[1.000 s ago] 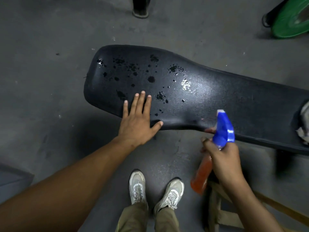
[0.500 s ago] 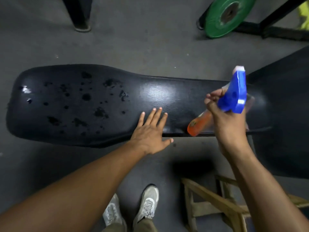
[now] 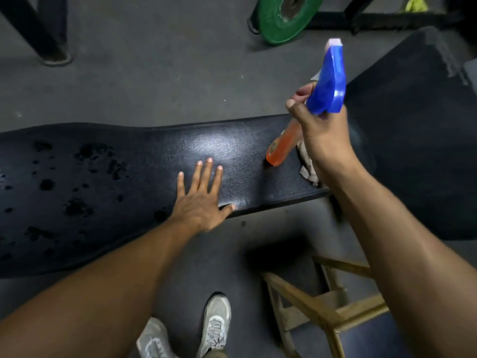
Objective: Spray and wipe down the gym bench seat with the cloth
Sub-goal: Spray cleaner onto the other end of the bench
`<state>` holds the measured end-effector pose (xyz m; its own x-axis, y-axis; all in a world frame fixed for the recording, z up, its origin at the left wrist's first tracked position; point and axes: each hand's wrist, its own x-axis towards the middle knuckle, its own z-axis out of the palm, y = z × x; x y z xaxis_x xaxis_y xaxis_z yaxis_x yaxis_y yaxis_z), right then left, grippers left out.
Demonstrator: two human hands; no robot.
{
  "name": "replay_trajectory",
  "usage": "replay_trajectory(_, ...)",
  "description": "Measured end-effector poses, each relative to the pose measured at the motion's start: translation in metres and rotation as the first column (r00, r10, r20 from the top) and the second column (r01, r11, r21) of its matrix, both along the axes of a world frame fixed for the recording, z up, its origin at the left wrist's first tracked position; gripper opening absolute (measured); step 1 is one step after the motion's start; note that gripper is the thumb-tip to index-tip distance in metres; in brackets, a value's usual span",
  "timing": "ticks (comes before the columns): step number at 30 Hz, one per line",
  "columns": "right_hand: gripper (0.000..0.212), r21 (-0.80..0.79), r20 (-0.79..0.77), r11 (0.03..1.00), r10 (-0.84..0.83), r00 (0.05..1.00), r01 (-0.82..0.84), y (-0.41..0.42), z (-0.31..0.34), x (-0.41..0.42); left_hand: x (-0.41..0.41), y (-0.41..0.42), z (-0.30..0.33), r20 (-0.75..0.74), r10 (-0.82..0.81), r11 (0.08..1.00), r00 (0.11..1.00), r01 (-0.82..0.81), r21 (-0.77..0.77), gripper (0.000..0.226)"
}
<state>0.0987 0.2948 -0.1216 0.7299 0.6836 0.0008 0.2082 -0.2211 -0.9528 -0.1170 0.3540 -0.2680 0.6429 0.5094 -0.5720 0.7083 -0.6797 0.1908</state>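
Note:
The black padded gym bench seat (image 3: 129, 182) runs across the view, its left half dotted with wet spray spots. My left hand (image 3: 200, 200) lies flat on the dry part of the pad near its front edge, fingers spread. My right hand (image 3: 322, 135) grips the spray bottle (image 3: 329, 83), which has a blue trigger head and orange liquid, tilted above the bench's right end. A pale crumpled cloth (image 3: 308, 166) lies on the pad right under that hand, mostly hidden by my wrist.
A green weight plate (image 3: 284, 19) leans at the top. A black upright post (image 3: 38, 29) stands top left. A wooden stool frame (image 3: 317, 303) sits lower right by my shoes (image 3: 214, 324). A dark pad (image 3: 413, 151) rises on the right.
My right hand has lifted the spray bottle from below the bench edge to above its right end. My left hand has slid rightward along the pad, away from the wet spots.

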Motion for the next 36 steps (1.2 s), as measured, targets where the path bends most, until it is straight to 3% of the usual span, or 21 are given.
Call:
replay_trajectory(6, 0.027, -0.074, -0.031, 0.995, 0.06, 0.998, -0.062, 0.007, -0.009, 0.017, 0.004, -0.001, -0.001, -0.016, 0.014, 1.0, 1.0, -0.014, 0.006, 0.097)
replay_trajectory(13, 0.059, -0.002, -0.137, 0.997, 0.08, 0.987, -0.081, -0.001, -0.019, 0.027, 0.005, -0.002, 0.002, -0.034, 0.013, 1.0, 0.999, -0.012, 0.018, 0.097)
replay_trajectory(21, 0.078, -0.012, -0.14, 0.996, 0.089, 0.986, -0.091, -0.003, -0.025, 0.03, 0.005, -0.003, 0.002, -0.031, 0.012, 0.999, 0.999, -0.011, 0.042, 0.097)
replay_trajectory(26, 0.075, -0.031, -0.163, 0.996, 0.073, 0.984, -0.079, -0.014, -0.031, 0.036, 0.004, -0.004, 0.001, -0.013, 0.017, 0.999, 1.0, -0.017, 0.048, 0.097)
replay_trajectory(32, 0.093, -0.018, -0.208, 0.992, 0.12, 0.971, -0.127, -0.034, -0.038, 0.046, 0.004, -0.003, 0.001, -0.003, 0.018, 0.998, 1.0, -0.018, 0.055, 0.097)
replay_trajectory(34, 0.088, -0.03, -0.262, 0.993, 0.101, 0.96, -0.113, -0.049, -0.042, 0.05, 0.005, -0.004, 0.0, -0.011, 0.02, 0.998, 1.0, -0.019, 0.059, 0.097)
replay_trajectory(36, 0.075, -0.098, -0.251, 0.995, -0.02, 0.968, -0.005, -0.061, -0.052, 0.055, 0.006, -0.004, 0.0, -0.011, 0.019, 0.998, 1.0, -0.018, 0.065, 0.097)
